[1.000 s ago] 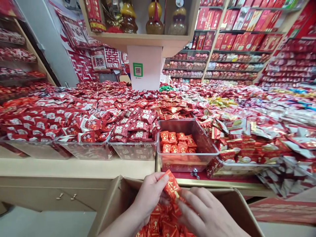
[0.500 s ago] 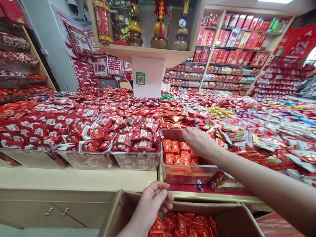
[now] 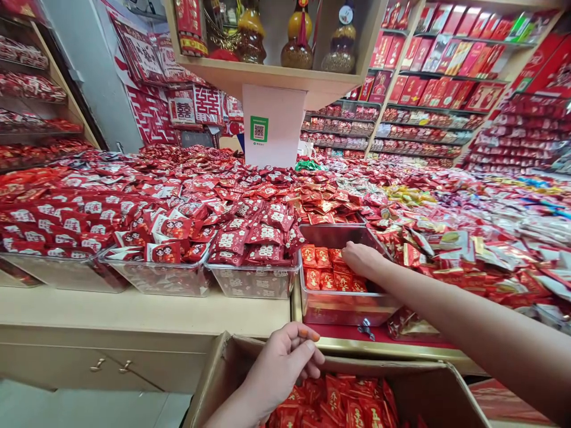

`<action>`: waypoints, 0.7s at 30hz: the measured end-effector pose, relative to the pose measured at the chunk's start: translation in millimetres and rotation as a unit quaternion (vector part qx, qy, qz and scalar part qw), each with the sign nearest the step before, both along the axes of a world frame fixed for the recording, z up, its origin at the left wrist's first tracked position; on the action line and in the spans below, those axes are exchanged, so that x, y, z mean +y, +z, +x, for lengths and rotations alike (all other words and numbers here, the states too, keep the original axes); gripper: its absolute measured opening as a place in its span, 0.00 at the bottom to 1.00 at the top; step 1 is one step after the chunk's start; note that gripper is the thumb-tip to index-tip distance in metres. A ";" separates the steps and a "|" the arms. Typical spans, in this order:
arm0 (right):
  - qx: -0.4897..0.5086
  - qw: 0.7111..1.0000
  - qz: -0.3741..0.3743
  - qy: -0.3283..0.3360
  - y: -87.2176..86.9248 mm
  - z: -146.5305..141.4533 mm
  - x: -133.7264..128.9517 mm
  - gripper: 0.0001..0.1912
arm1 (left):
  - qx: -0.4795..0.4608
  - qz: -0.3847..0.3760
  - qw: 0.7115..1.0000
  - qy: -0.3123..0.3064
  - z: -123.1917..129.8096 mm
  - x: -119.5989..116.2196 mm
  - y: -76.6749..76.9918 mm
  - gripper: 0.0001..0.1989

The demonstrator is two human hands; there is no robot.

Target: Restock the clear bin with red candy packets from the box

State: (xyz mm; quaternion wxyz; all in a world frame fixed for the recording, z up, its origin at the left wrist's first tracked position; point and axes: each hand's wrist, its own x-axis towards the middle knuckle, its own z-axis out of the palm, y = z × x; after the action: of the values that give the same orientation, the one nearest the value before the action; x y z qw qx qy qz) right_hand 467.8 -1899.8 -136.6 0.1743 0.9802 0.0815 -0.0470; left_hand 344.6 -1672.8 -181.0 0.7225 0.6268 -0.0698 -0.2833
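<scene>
My right hand [image 3: 363,258] reaches down inside a clear plastic bin [image 3: 345,306], its fingers curled together with their tips turned away from view. Beside those fingers, small red packets with gold characters [image 3: 328,279] lie in neat rows. Whatever the fingertips hold, if anything, is hidden. Nearer to me, my left hand [image 3: 285,362] hovers over a cardboard box [image 3: 423,374], loosely curled, with a gap between thumb and forefinger and nothing visible in it. An orange patch shows on its forefinger. More of the same red packets [image 3: 339,404] fill the box loosely.
Clear bins heaped with dark red packets [image 3: 267,238] line the counter [image 3: 178,315] to the left. Piles of wrapped goods [image 3: 482,255] spread to the right. A display cabinet [image 3: 272,74] overhangs the middle, above a QR-code sign [image 3: 259,132]. A small silvery scrap [image 3: 366,329] lies by the bin.
My right hand has dropped lower into the bin, from near its back rim to among the packets. The left hand keeps nearly the same pose over the box. The view has shifted slightly.
</scene>
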 end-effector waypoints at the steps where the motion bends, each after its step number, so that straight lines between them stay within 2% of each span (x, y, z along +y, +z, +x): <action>1: 0.006 1.000 0.003 -0.008 0.4 0.1 0.5 0.16 | -0.004 0.004 1.000 -0.002 -0.1 -0.1 0.2 0.07; 4: 0.019 0.999 0.013 -0.023 1.3 0.1 0.9 0.16 | -0.017 0.020 1.000 -0.009 -0.5 -1.0 0.0 0.06; 8: 0.024 0.999 0.022 -0.010 5.1 0.2 -2.4 0.16 | -0.051 0.035 0.998 -0.016 -1.8 -2.1 -1.9 0.05; 12: -0.030 0.999 0.019 0.029 25.1 -14.6 3.1 0.14 | -0.082 0.068 0.994 -0.038 -1.9 0.9 -3.1 0.06; 15: -0.104 0.991 0.064 0.061 46.5 -55.8 19.0 0.11 | -0.111 0.134 0.981 -0.091 -0.3 5.0 -3.5 0.09; 17: -0.092 0.980 0.142 0.105 53.5 -94.9 30.2 0.13 | -0.126 0.174 0.968 -0.130 0.1 6.4 -2.5 0.10; 19: 0.015 0.957 0.233 0.171 48.2 -132.0 37.4 0.12 | -0.157 0.208 0.951 -0.167 -0.1 5.9 -1.0 0.11; 21: 0.168 0.918 0.286 0.219 27.0 -158.0 40.3 0.10 | -0.220 0.263 0.914 -0.215 -0.2 3.9 -1.5 0.11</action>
State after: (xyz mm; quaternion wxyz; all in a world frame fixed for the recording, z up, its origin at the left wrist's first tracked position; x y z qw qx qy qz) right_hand 309.9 -1859.4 -109.6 -0.1237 0.9234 0.3324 -0.1467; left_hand 344.4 -1668.9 -182.5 0.4193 0.8107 -0.2827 -0.2951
